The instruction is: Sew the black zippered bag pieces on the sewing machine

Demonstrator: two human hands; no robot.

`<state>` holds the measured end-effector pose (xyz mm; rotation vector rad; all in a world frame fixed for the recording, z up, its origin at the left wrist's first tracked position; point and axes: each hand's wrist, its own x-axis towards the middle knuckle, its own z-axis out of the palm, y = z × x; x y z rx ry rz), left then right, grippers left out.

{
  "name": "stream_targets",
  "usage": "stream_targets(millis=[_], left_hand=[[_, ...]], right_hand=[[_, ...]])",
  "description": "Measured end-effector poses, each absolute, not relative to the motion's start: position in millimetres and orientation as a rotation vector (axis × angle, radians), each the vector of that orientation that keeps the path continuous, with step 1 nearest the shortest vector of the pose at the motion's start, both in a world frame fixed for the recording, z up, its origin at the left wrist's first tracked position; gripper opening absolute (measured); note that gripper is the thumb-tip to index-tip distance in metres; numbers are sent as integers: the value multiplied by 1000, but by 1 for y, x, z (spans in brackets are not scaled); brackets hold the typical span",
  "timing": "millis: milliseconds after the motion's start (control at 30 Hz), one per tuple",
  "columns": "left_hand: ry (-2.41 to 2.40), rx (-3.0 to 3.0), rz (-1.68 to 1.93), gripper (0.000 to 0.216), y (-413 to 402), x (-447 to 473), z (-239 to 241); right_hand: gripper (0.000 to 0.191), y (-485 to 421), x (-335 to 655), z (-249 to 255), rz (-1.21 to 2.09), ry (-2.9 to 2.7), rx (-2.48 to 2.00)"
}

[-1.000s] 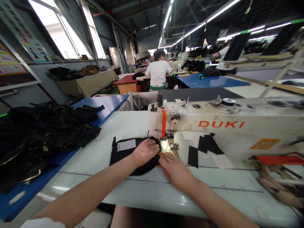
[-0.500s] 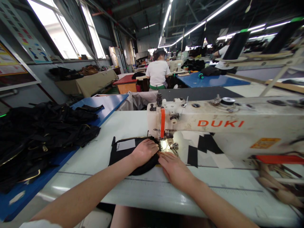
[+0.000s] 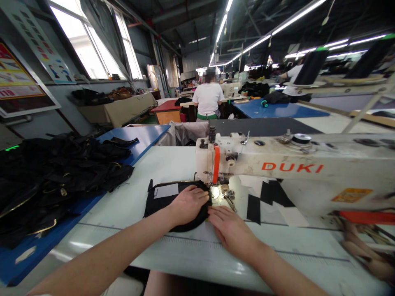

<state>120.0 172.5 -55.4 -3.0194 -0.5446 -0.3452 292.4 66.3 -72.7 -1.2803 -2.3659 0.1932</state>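
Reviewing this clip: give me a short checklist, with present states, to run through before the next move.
1. Left hand on the black fabric piece: ok.
2. Right hand at the piece's right side, by the sewing machine: ok.
3. White label uncovered by the hands: ok.
4. Stitching area lit: ok.
5. Black scraps apart from the fabric piece: ok.
6. Fingertips clear of the needle: cannot tell; that detail is too small.
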Motion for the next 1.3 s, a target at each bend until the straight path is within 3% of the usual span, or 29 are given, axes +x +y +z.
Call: stream_targets(millis=[300,667,1300], left_hand=[[-660,-3013,-371,29,159,121,-47],[-729,-3012,-470,29,156,121,-53],[-740,-3059,-580,33,163,120,-65]], right_hand=[[24,69,298,-62,352,-2250,-1280],[21,103,303,-64,-107,-2335,-1604],[20,103,302,-69,-130,-2359,-1651]])
